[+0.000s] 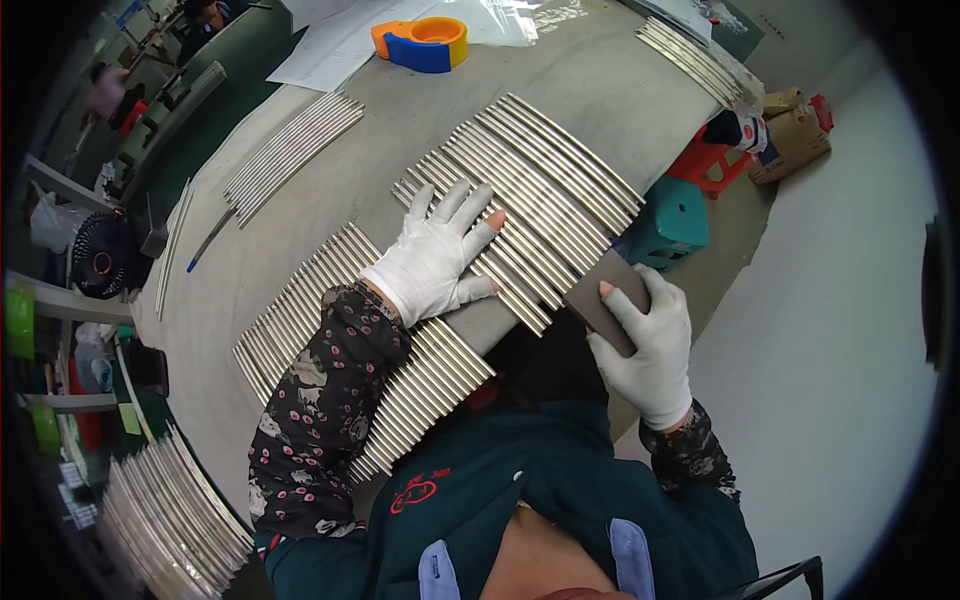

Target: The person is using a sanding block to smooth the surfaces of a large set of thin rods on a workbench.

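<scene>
My left hand [432, 250], in a white glove with some bare fingertips, lies with fingers spread on a row of shiny metal rods [540, 190]. The rods lie side by side on the grey table, and their near ends reach its edge. At those ends my right hand [645, 345], gloved too, grips a flat dark brown-grey block [603, 300]. The block is against or very close to the rod ends; I cannot tell whether it touches. Under my left forearm is a second row of metal rods [420, 390], partly hidden by the sleeve.
A tape dispenser [425, 45] and papers [325, 45] are at the table's far side. Thinner rods [290, 150] and a pen [205, 245] lie to the left. More rods [690, 62] sit far right. A teal stool [672, 225] and cardboard box [795, 140] stand beyond the right edge.
</scene>
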